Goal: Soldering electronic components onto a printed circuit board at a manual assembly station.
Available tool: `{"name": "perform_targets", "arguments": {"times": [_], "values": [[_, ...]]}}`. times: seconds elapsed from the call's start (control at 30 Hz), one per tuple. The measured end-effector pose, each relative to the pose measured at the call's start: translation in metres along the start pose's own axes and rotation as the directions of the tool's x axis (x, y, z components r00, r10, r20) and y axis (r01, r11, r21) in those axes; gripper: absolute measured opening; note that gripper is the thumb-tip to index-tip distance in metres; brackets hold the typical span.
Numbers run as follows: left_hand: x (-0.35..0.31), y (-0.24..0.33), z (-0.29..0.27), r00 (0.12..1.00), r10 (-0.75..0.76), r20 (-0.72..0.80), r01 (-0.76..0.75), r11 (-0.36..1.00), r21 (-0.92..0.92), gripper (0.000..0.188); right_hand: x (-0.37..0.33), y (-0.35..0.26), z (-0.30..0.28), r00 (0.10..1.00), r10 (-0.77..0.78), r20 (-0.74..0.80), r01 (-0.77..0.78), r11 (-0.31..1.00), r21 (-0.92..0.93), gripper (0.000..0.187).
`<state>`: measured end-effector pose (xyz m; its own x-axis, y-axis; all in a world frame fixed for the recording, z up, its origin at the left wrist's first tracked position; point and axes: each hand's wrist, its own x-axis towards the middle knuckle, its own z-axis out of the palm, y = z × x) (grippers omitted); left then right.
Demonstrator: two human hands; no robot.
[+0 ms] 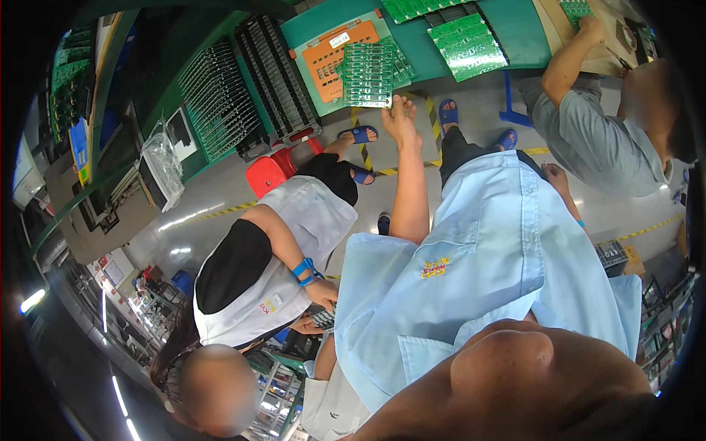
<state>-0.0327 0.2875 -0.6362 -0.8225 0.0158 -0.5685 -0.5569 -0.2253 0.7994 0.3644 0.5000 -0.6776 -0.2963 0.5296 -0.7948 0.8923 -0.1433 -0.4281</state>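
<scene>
My left hand [401, 121] reaches forward, thumb and fingers closed on the near right corner of a green circuit board panel [366, 73]. This panel overlaps an orange fixture plate [320, 62] on the green workbench. A second green panel [401, 67] shows partly behind it, angled to the right; whether the two touch, I cannot tell. My right hand [559, 180] hangs low by my right side, away from the bench. Its fingers are too small to read, and no object shows in it.
Black slotted racks [276, 77] and a rack of upright boards [220, 99] line the bench at left. More green panels [467, 48] lie to the right. A red stool [271, 173] stands below. Co-workers stand close on both sides, one grey-shirted [599, 140], one white-vested [268, 250].
</scene>
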Motion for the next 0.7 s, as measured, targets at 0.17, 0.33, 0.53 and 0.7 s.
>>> {"name": "perform_targets", "arguments": {"times": [0.17,0.33,0.53,0.7], "values": [[0.0001,0.0004,0.0006,1.000,-0.003,0.000,0.003,1.000,0.000,0.022,0.0005,-0.0011,-0.0008,1.000,-0.017,0.008,0.017,1.000,0.004,0.036],[-0.0007,0.0016,0.0015,1.000,-0.005,0.001,0.005,1.000,0.006,0.023,-0.0012,-0.0038,-0.0007,1.000,-0.002,0.011,0.002,1.000,0.001,0.036],[-0.0005,0.0017,0.0010,1.000,-0.017,-0.003,0.017,1.000,0.006,0.024,-0.0006,-0.0028,-0.0007,1.000,-0.002,0.016,0.002,1.000,0.011,0.036],[0.0024,-0.0013,-0.0021,0.999,-0.036,0.001,0.036,0.999,-0.003,0.026,0.0026,0.0000,-0.0012,1.000,0.000,0.031,0.000,1.000,-0.007,0.035]]}}
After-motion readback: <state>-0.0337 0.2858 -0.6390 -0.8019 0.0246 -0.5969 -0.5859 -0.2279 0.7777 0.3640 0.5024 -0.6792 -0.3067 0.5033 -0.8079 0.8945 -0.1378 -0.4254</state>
